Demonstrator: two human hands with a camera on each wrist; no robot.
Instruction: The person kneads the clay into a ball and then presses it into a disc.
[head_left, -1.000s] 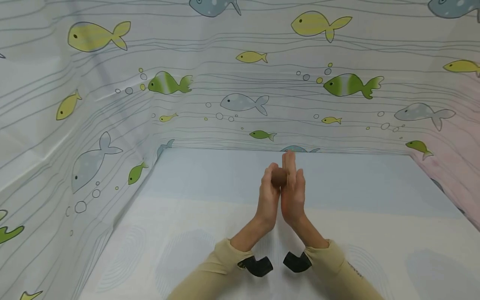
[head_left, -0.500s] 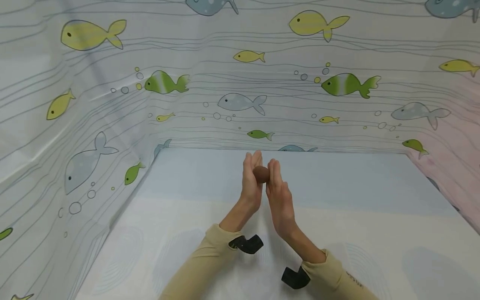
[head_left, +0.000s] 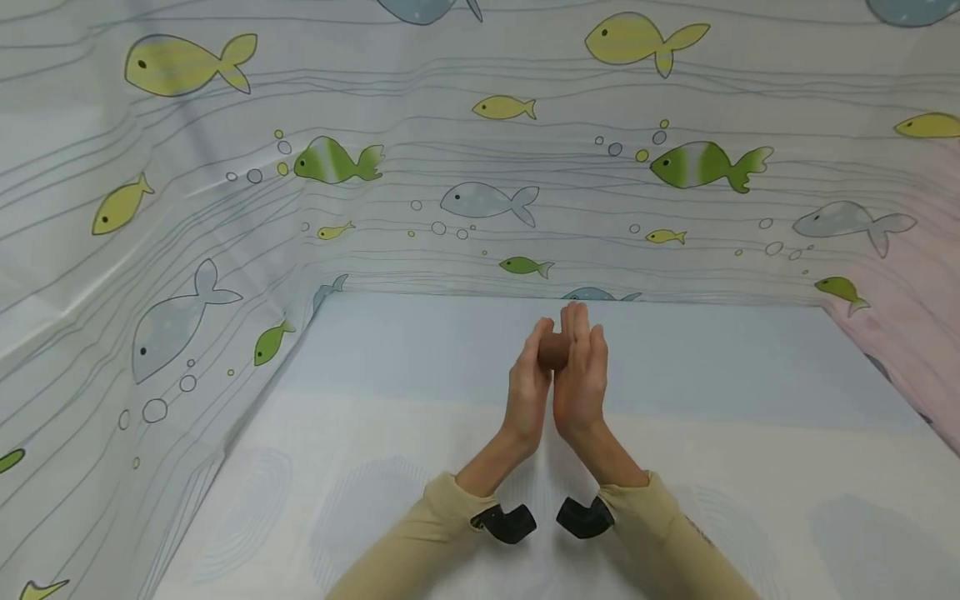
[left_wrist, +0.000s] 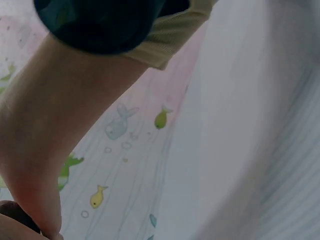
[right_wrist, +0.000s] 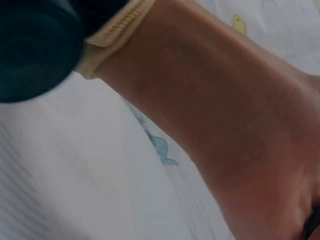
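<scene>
Facing inward just right of the frame's centre, a left hand [head_left: 529,396], fingers extended, touches a brown lump [head_left: 554,352]; the right hand [head_left: 582,387], fingers also straight, flanks its other side. Uneven pressure could make it slip and drop. Roundish, it shows no clear long axis or direction.

"Is the light even?"
"In the head view, yes — soft, faint shadows by the sleeves [head_left: 420,542]."
"And wrist views?"
"Both dim — blurred shadow crosses the left one's white surface [left_wrist: 200,150]."
</scene>
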